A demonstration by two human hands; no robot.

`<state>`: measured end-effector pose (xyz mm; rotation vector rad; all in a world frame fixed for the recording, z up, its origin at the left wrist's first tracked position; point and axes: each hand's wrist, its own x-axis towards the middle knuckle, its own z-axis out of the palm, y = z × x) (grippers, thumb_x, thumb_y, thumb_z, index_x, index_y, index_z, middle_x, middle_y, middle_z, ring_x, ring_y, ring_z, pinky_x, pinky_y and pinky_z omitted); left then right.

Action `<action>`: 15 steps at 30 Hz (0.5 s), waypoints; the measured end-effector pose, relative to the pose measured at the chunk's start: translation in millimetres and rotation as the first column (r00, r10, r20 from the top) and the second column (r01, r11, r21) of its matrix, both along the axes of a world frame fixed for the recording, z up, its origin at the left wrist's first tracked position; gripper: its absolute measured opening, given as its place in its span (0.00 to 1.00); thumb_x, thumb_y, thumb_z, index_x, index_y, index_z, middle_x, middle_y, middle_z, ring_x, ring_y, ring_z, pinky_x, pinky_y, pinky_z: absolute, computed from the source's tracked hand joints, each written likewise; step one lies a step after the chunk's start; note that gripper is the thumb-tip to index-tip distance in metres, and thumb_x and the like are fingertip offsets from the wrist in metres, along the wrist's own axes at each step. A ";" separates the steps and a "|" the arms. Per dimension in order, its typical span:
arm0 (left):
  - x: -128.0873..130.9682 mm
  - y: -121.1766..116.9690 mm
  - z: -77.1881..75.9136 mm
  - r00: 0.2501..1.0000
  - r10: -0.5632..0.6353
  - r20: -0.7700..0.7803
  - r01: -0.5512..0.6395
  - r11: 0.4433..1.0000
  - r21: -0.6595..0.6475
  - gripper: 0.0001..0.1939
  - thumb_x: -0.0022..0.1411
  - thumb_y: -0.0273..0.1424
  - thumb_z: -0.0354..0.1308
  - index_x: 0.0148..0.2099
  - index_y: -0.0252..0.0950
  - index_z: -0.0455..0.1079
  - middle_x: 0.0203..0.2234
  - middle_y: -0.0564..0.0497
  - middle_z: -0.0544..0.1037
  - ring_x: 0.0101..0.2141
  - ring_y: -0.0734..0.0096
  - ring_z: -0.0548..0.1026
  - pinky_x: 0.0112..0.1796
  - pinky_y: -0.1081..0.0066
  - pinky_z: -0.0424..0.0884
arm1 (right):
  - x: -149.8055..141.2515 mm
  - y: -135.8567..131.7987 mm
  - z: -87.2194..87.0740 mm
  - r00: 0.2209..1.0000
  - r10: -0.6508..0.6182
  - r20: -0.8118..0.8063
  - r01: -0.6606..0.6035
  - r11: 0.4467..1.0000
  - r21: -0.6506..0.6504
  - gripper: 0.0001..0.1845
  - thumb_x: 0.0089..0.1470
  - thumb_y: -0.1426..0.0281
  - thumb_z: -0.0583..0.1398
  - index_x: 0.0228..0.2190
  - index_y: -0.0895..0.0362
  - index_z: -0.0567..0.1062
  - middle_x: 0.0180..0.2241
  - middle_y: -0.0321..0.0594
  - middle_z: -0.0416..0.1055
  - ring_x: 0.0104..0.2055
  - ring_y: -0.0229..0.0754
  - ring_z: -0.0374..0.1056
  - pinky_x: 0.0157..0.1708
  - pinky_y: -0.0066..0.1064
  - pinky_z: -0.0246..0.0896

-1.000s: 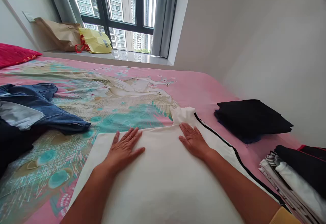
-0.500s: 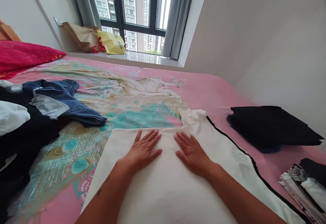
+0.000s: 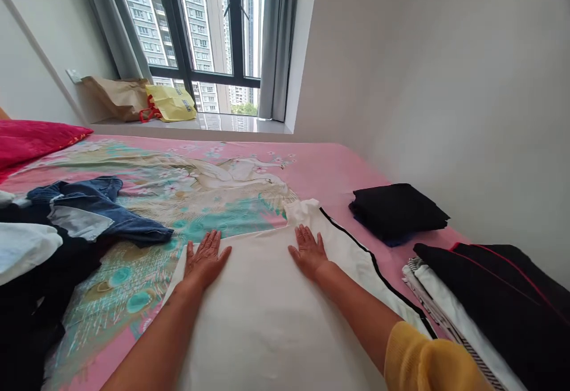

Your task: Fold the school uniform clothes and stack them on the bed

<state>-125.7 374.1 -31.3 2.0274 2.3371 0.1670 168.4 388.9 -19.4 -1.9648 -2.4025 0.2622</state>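
A white fabric garment with a black stripe (image 3: 267, 314) is spread on the pink floral bedsheet (image 3: 320, 165), between dark clothes at left and right. It is pressed by the left hand (image 3: 205, 260), thumb spread wide, and the right hand (image 3: 309, 253), fingers nearly together, thumb apart.

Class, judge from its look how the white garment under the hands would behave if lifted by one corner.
The white garment would probably droop, as its collar end already crumples softly. It seems fairly light, being thin cloth spread flat.
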 end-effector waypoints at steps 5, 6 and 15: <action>47.0 -48.2 19.0 0.997 -0.077 0.004 0.076 0.996 0.042 0.30 0.64 0.43 0.36 0.66 0.40 0.46 0.64 0.46 0.46 0.63 0.61 0.43 0.57 0.45 0.32 | 52.3 -45.8 12.5 0.996 0.084 -0.002 -0.084 0.993 0.077 0.33 0.61 0.55 0.35 0.63 0.57 0.43 0.65 0.39 0.34 0.66 0.40 0.26 0.62 0.47 0.17; 50.3 -59.9 17.8 0.980 -0.199 0.007 0.198 0.980 0.031 0.30 0.64 0.45 0.37 0.65 0.43 0.46 0.64 0.49 0.46 0.63 0.62 0.43 0.58 0.47 0.32 | 72.4 -49.6 8.1 0.999 0.049 0.009 -0.050 0.997 0.067 0.33 0.61 0.55 0.36 0.62 0.57 0.45 0.65 0.39 0.36 0.66 0.41 0.28 0.62 0.48 0.18; -74.0 -82.0 -9.3 0.977 0.042 -0.211 -0.067 0.991 -0.117 0.30 0.64 0.42 0.33 0.66 0.41 0.41 0.65 0.52 0.40 0.64 0.64 0.39 0.58 0.47 0.28 | 202.9 -40.1 -46.1 0.952 -0.294 0.081 0.275 0.943 0.188 0.30 0.61 0.60 0.40 0.61 0.58 0.50 0.63 0.43 0.44 0.65 0.44 0.37 0.60 0.53 0.28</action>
